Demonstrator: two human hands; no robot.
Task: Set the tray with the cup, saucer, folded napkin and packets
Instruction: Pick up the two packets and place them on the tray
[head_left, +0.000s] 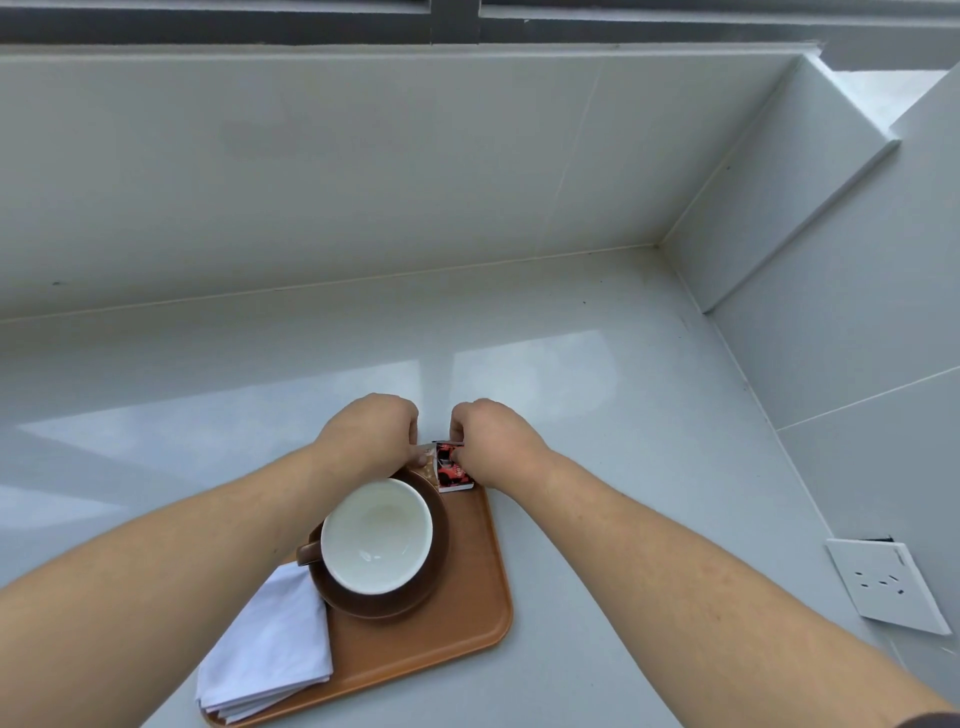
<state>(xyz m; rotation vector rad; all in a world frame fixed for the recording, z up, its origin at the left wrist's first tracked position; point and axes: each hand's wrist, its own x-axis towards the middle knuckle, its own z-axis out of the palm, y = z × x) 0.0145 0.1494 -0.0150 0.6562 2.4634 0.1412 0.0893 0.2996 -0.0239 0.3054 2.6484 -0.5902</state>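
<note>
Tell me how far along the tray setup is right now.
Done: the cup sits on the saucer on the tray, with the folded napkin at its near-left corner. In hand: the left hand and right hand are both on the packets at the tray's far edge. Left: letting go.

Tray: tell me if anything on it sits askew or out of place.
The folded napkin overhangs the tray at its near left edge. The packets at the far corner are not laid down yet; both hands hold them. Nothing is spilled.

Soft daylight glare, perhaps slight wide-angle distortion.
</note>
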